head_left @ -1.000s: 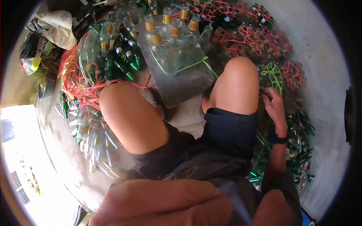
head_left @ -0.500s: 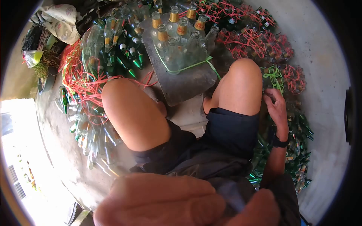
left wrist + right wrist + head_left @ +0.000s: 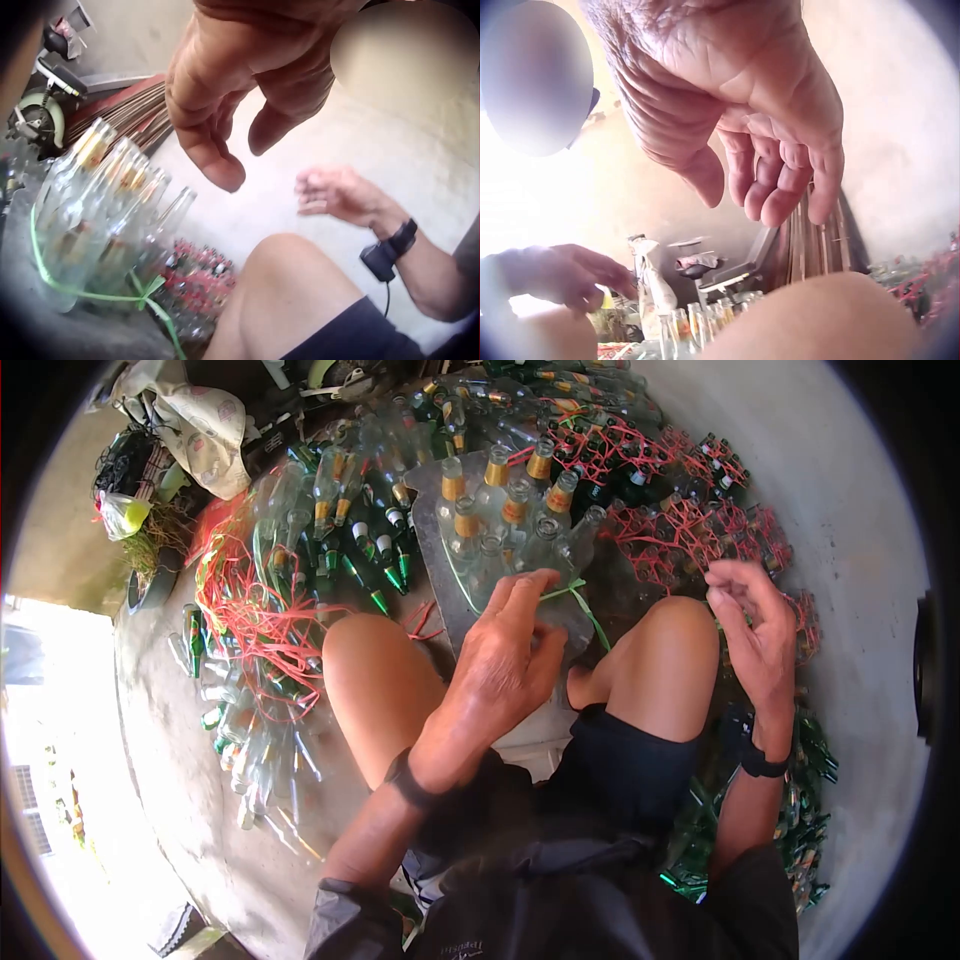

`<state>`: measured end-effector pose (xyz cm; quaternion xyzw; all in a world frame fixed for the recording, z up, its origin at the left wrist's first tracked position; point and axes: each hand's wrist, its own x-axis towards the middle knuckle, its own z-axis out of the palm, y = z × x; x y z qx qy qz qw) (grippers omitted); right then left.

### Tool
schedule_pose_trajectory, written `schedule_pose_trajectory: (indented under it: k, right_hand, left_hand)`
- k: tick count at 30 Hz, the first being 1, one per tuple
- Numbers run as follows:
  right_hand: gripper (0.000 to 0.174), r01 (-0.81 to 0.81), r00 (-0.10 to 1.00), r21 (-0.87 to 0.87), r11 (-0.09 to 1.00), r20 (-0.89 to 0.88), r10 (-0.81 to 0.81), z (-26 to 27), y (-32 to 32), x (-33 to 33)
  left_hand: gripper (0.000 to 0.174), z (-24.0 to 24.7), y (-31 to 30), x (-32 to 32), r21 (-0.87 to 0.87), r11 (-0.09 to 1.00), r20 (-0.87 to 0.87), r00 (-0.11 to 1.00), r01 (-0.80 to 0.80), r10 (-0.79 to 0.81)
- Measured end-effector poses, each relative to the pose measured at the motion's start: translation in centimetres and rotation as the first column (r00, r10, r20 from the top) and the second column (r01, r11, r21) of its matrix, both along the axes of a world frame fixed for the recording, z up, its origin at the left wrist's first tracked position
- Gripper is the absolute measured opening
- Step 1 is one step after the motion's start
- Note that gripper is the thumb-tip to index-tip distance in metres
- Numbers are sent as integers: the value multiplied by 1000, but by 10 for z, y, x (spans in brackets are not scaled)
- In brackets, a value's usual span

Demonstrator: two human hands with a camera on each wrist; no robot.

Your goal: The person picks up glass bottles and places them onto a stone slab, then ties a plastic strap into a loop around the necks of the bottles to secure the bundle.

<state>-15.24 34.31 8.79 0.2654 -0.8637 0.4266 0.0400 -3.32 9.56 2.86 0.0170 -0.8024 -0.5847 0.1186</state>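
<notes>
A cluster of clear bottles (image 3: 515, 510) with gold neck labels stands upright on a dark board (image 3: 428, 525), circled low down by a green strap (image 3: 560, 592) knotted at its front. My left hand (image 3: 500, 660) hangs in the air nearer me than the bottles, fingers loosely bent and holding nothing. My right hand (image 3: 760, 625), raised beyond the right knee, has relaxed, bent fingers with nothing in them. In the left wrist view the strapped bottles (image 3: 101, 217) stand left of the left hand (image 3: 255, 82). The right wrist view shows the right hand (image 3: 735, 112) empty.
Loose green and clear bottles (image 3: 370, 560) lie at the left, beside a tangle of red straps (image 3: 255, 615). Bundles bound in red straps (image 3: 690, 535) stand at the back right. More green bottles (image 3: 800, 820) lie right of my leg. A pale wall curves along the right.
My left hand has moved forward from close under the camera to near the strapped bottles. My right hand has risen from beside the knee. The head view has shifted, placing the bottles lower.
</notes>
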Motion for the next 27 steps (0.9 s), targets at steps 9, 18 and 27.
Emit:
schedule_pose_trajectory:
  k: [9, 18, 27]
  right_hand:
    - [21, -383, 923, 66, 921, -13, 385, 7, -112, -119]
    - [19, -486, 867, 154, 860, 214, 451, -13, -131, -146]
    - [26, -273, 930, 523, 808, 357, 83, 76, 9, -153]
  left_hand:
    - [60, -42, 2, -83, -156, 966, 12, 978, -205, 210]
    - [53, -79, -2, -102, -96, 961, -95, 963, -260, 251]
    - [53, -71, -8, -96, -129, 962, -139, 965, -241, 223]
